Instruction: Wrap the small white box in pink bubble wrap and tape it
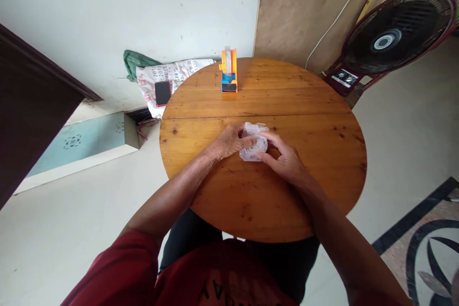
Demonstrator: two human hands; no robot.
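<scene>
A small bundle in clear, crinkled plastic wrap (254, 154) is between my hands over the middle of the round wooden table. What the plastic contains is too unclear to name. My left hand (229, 142) grips its left side, with the thumb laid across the front. From the right, my right hand (281, 155) holds the other side, fingers over the top and thumb at the lower edge. Both hands are closed on the bundle, close to the tabletop.
An orange and blue tape dispenser (229, 74) stands at the table's (304, 95) far side. Beyond the left edge, a dark phone (162, 93) lies on a printed white sack (184, 69) beside a green bag (138, 63). A fan (387, 40) stands at the right.
</scene>
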